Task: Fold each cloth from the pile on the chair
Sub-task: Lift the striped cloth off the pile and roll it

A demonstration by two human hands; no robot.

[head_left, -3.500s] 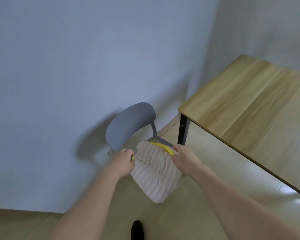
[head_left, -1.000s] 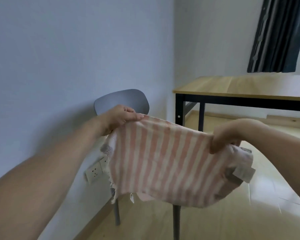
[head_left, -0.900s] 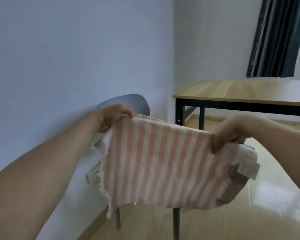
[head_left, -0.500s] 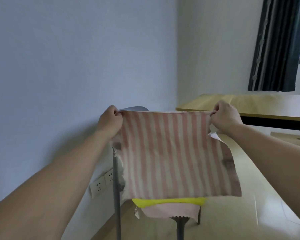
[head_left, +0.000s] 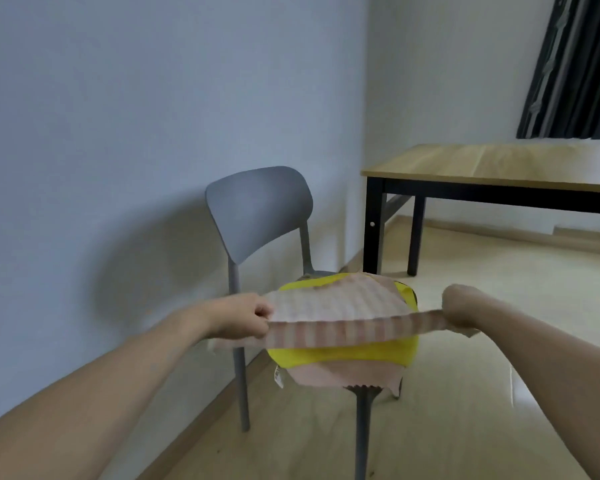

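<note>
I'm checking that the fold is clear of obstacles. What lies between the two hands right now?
In the head view, only the striped cloth spans between the left hand and right hand, stretched nearly flat above the yellow cloth on the chair.

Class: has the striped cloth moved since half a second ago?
Yes. The striped cloth, then hanging upright before the chair backrest, now lies nearly flat, lowered over the seat.

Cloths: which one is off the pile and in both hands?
The pink-and-white striped cloth, stretched between left hand and right hand. The yellow cloth and plain pink cloth lie on the grey chair.
</note>
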